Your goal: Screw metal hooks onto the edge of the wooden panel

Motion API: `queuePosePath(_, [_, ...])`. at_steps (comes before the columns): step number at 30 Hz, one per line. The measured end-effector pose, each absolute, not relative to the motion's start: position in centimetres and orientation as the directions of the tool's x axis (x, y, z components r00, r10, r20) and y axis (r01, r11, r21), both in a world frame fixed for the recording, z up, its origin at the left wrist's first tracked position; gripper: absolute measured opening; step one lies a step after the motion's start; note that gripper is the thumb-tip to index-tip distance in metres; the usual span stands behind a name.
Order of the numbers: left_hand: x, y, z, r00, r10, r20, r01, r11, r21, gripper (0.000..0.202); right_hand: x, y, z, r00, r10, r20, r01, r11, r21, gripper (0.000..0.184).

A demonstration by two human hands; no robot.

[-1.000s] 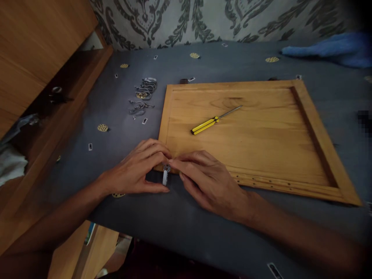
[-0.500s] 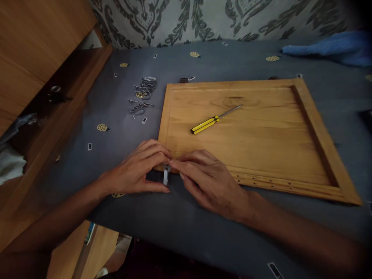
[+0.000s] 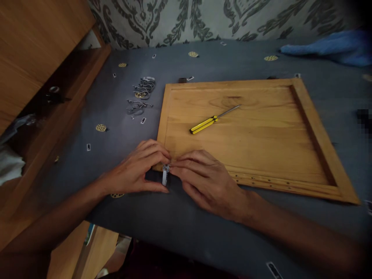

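Observation:
A small grey metal hook (image 3: 165, 176) sits at the near left corner of a framed wooden panel (image 3: 252, 135), partly jutting past its edge. My left hand (image 3: 138, 168) curls around it, fingers on the wood above and thumb below. The fingertips of my right hand (image 3: 207, 182) are pinched together against the hook's upper end; whatever lies between them is hidden. Lying on the panel is a yellow and black screwdriver (image 3: 203, 124), its shaft pointing to the far right. Small dark holes run along the panel's near rail.
Several more metal hooks (image 3: 143, 93) lie in a pile left of the panel on the dark tablecloth (image 3: 116, 100). A blue cloth (image 3: 334, 48) rests at the far right. Wooden shelving (image 3: 66, 93) borders the left side, and a patterned wall stands behind.
My right fingertips have shifted slightly at the hook, the index finger now lower. My left hand keeps its place. The whole view has moved a little.

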State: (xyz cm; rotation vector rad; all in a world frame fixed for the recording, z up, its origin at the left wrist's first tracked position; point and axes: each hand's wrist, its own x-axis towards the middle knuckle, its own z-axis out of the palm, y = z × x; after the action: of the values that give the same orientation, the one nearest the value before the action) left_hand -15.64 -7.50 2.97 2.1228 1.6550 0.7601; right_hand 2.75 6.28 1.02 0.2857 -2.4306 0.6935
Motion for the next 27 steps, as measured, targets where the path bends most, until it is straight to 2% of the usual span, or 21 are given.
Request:
queuePosePath(13, [-15.64, -7.37, 2.95, 0.158, 0.967, 0.202, 0.78, -0.248, 0.575, 0.049, 2.66, 6.06, 0.29, -0.783, -0.084, 0.616, -0.309, 0.912, -0.268, 0.022])
queuePosePath(27, [-15.67, -7.22, 2.82, 0.17, 0.96, 0.223, 0.777, -0.27, 0.569, 0.05, 2.51, 6.17, 0.4, -0.774, -0.129, 0.62, -0.324, 0.922, -0.213, 0.027])
